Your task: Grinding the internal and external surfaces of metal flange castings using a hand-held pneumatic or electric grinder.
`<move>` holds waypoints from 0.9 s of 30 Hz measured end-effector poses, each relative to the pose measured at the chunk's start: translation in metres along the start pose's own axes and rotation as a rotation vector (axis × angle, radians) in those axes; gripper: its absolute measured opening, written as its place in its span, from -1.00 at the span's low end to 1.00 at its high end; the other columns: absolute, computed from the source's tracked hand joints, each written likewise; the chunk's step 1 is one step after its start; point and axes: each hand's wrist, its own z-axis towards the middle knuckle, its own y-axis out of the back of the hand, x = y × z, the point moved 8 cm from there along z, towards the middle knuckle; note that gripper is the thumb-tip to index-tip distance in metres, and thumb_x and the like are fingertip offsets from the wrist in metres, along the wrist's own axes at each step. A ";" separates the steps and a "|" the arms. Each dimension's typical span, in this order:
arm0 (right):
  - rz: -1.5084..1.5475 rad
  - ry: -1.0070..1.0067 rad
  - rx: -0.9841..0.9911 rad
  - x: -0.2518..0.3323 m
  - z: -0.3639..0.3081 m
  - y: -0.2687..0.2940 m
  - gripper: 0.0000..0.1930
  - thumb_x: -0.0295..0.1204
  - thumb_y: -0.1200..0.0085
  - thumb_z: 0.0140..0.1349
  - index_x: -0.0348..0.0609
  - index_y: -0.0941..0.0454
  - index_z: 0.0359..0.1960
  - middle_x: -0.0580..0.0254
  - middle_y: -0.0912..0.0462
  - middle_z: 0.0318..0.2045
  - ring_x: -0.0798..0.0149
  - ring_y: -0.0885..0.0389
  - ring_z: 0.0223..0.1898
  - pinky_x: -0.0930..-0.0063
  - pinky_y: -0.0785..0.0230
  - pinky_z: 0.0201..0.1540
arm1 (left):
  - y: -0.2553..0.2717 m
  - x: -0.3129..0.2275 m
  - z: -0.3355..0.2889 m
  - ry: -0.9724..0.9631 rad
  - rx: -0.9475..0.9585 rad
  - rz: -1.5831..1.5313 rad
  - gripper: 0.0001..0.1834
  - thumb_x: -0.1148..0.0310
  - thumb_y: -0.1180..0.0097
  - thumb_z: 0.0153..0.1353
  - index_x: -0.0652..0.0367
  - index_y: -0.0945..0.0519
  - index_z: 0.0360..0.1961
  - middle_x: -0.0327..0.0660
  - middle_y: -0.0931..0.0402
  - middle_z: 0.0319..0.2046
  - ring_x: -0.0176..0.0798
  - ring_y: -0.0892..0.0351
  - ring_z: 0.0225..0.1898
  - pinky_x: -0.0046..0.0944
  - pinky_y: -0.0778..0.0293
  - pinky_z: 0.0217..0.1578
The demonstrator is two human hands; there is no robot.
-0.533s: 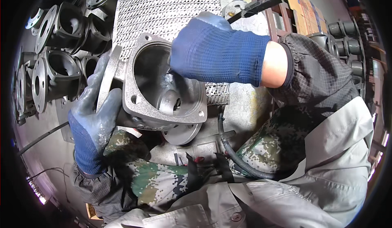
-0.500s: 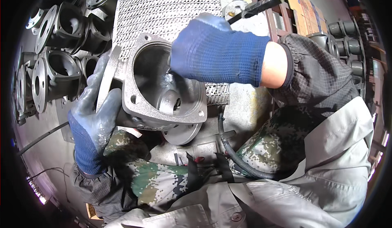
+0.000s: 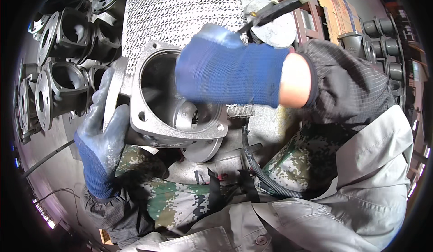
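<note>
A grey cast-metal valve body (image 3: 173, 134) tilts toward me with its wide round mouth facing up and its bolt holes showing. My left hand (image 3: 103, 128), in a blue coated glove, is closed around its left side flange, thumb on the near face and fingers behind. My right hand (image 3: 225, 69), in the same kind of glove, makes a fist over the right part of the mouth. From that fist a dark rod-shaped tool (image 3: 282, 13) with a pale end sticks out to the upper right. The fist hides the tool's other end and part of the bore.
Beneath the casting lies a metal mesh surface (image 3: 180, 8). More grey castings (image 3: 67, 83) crowd the left side. A corrugated hose (image 3: 259, 173) runs by my right leg. Beyond my right arm are a round pale disc (image 3: 275, 31), cardboard (image 3: 336, 8) and further castings (image 3: 383, 49).
My right fist has moved left and a little down over the mouth, and the tool with it. The casting's upper left corner has shifted slightly left and down. My left hand keeps its hold.
</note>
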 end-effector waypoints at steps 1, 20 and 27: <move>0.001 -0.003 -0.001 0.000 -0.001 0.002 -0.89 -0.31 -0.15 0.02 0.06 -0.66 -0.59 0.31 -0.64 -0.58 0.30 -0.68 -0.49 0.46 -0.48 -0.53 | 0.000 -0.002 -0.001 0.006 0.001 -0.024 -0.57 0.55 -0.08 0.19 0.40 -0.46 0.12 -0.18 -0.53 -0.05 -0.41 -0.46 -0.08 -0.41 -0.34 0.00; 0.666 -0.083 0.372 0.012 0.034 -0.036 -0.81 -0.40 -0.19 -0.07 -0.27 -0.68 -0.45 -0.02 -0.67 -0.44 -0.07 -0.66 -0.37 0.14 -0.50 -0.29 | -0.007 -0.006 -0.006 0.100 0.000 -0.081 -0.46 0.69 0.06 0.14 0.39 -0.37 0.21 0.02 -0.29 0.27 -0.20 -0.28 0.27 -0.26 -0.20 0.24; 0.710 -0.098 0.444 0.012 0.034 -0.006 -0.76 -0.38 -0.12 -0.06 -0.30 -0.66 -0.41 -0.08 -0.65 -0.49 -0.02 -0.65 -0.40 0.15 -0.49 -0.30 | 0.003 -0.009 -0.008 0.048 -0.028 -0.061 -0.49 0.67 0.00 0.14 0.39 -0.41 0.19 -0.03 -0.36 0.22 -0.28 -0.36 0.19 -0.33 -0.29 0.17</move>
